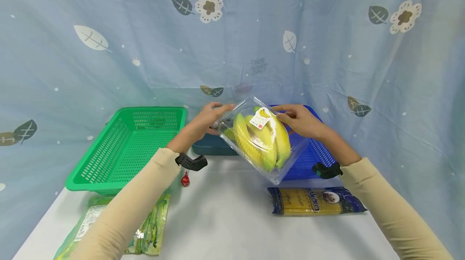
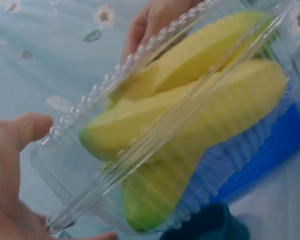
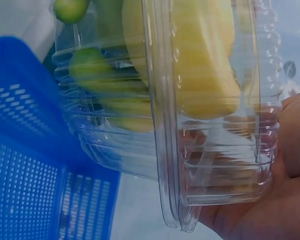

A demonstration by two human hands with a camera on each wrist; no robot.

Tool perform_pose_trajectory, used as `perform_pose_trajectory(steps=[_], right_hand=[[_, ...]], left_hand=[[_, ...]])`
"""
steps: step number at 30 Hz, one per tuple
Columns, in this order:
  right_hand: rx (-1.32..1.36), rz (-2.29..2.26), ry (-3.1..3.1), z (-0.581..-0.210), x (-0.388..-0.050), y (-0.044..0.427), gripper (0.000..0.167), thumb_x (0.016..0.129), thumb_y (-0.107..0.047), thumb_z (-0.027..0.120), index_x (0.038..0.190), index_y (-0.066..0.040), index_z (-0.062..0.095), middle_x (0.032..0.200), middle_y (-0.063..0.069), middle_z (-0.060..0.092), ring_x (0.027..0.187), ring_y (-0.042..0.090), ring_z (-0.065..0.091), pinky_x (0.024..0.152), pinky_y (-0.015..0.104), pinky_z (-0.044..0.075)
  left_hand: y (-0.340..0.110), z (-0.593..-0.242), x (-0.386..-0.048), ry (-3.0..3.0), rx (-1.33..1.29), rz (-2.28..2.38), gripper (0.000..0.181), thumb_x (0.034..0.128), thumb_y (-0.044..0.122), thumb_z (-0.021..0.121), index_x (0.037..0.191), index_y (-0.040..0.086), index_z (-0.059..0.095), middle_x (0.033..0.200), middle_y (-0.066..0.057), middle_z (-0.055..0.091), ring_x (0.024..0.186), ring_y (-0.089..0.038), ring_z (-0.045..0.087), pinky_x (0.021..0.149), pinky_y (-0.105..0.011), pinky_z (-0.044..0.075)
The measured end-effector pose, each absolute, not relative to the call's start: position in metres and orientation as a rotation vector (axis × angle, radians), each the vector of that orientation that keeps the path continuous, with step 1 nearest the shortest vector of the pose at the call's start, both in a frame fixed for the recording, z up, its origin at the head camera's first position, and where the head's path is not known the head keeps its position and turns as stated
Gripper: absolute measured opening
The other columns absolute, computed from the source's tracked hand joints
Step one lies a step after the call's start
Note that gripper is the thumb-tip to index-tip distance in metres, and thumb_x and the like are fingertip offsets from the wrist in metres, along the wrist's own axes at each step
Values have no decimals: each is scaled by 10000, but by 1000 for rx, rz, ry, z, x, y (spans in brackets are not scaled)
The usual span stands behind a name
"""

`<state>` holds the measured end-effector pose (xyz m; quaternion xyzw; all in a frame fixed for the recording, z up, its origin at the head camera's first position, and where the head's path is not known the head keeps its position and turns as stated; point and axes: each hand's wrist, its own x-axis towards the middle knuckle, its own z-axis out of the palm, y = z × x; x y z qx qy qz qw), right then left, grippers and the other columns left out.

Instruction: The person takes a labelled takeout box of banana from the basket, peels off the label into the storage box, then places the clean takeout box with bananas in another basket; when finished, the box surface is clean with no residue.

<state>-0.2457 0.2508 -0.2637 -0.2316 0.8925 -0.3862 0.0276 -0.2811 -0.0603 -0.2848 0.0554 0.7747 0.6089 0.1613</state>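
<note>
A clear plastic box of bananas (image 1: pixel 259 139), with a white label on its lid, is held tilted in the air at the centre of the head view. My left hand (image 1: pixel 208 119) grips its left corner, thumb on top and fingers below; the left wrist view shows the hand (image 2: pixel 12 175) at the box's end. The upper right side is gripped by my right hand (image 1: pixel 299 120). In the right wrist view that hand (image 3: pixel 260 200) lies round the box's end, its fingers seen through the plastic. Several bananas (image 2: pixel 190 110) fill the box.
A green basket (image 1: pixel 125 151) stands at left, a blue basket (image 1: pixel 308 163) behind the box at right. A dark teal container (image 1: pixel 214 145) sits between them. A red lollipop (image 1: pixel 185 179), a green packet (image 1: pixel 152 223) and a pasta packet (image 1: pixel 312 201) lie on the white table (image 1: pixel 225 219).
</note>
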Motion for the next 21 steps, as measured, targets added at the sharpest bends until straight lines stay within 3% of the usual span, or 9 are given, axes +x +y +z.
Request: perform_pose_trajectory(steps=[6,13,21], right_hand=[[-840,-1202,2714,-263,-244,236,399,1069,-203,506,1443,-67,538,1063,158,716,804,289,687,659,401,587],[-822,-1280,2785,-266,-243,226,349,1048,-254,557,1346,-93,644,1027,128,725,830,255,682,674,409,584],[-674,-1411,2814,-272,-241,216,369,1024,-327,595,1307,-101,671,1127,113,707,985,242,666,767,387,561]], left_hand=[[-74,-288,-279,1980,364,1626,669,970,474,578,1524,160,372,1499,-136,362,1344,-353,390,1040,-583,388],[-84,-301,-274,1849,451,1764,441,983,376,556,1302,72,544,1215,-117,516,1079,-252,514,868,-386,513],[-95,-306,-263,1928,455,1844,571,977,399,530,1416,39,468,1331,-111,464,1162,-268,450,836,-384,457]])
